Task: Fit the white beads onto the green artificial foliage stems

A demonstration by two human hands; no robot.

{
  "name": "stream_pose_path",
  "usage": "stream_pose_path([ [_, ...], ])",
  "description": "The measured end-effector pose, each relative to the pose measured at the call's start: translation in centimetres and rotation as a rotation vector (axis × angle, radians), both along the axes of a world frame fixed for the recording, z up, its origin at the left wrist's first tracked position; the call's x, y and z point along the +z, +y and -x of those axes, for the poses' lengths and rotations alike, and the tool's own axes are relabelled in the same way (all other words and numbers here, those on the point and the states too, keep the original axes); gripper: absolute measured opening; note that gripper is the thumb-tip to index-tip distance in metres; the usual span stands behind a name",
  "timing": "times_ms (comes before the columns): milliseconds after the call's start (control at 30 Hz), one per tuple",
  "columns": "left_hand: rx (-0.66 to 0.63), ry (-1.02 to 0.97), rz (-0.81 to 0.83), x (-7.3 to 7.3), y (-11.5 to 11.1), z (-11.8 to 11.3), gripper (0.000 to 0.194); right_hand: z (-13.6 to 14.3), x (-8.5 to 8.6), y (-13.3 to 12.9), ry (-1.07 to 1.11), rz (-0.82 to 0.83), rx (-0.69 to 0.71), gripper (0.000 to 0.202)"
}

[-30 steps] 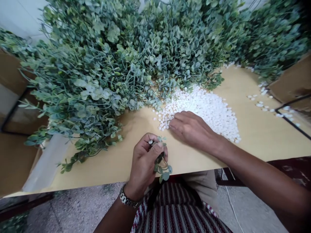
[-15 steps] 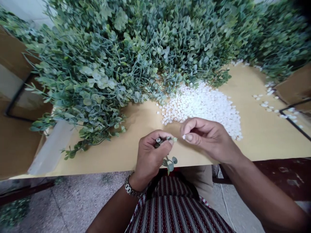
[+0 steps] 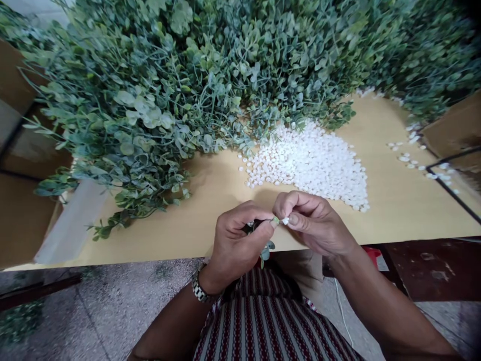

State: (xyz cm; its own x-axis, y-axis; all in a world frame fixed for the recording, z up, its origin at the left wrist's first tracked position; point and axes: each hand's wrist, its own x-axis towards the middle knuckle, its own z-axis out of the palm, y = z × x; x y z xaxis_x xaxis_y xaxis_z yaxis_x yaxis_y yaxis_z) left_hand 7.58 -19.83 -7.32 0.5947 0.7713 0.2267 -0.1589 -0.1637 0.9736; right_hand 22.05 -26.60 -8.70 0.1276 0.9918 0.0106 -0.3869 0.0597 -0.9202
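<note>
Green sprig [image 3: 267, 250] in left hand [image 3: 240, 240], white piece [image 3: 285, 220] between right fingertips [image 3: 288, 210]

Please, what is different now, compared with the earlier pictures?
The right hand has left the pile of white pieces and moved left and nearer the body, now pinching one white piece close to the left hand's fingertips. The left hand still holds the leafy sprig; the heaped greenery stayed in place.

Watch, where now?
Head view, on the left wrist, just behind the left hand, below the table's near edge and beside the striped garment.
</note>
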Motion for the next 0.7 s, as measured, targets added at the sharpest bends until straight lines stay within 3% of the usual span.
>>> stream_pose_path([
  [700,-0.052,-0.054,-0.139,-0.29,-0.07,0.39,0.017,-0.02,-0.84,-0.8,-0.13,-0.041,0.041,0.004],
])
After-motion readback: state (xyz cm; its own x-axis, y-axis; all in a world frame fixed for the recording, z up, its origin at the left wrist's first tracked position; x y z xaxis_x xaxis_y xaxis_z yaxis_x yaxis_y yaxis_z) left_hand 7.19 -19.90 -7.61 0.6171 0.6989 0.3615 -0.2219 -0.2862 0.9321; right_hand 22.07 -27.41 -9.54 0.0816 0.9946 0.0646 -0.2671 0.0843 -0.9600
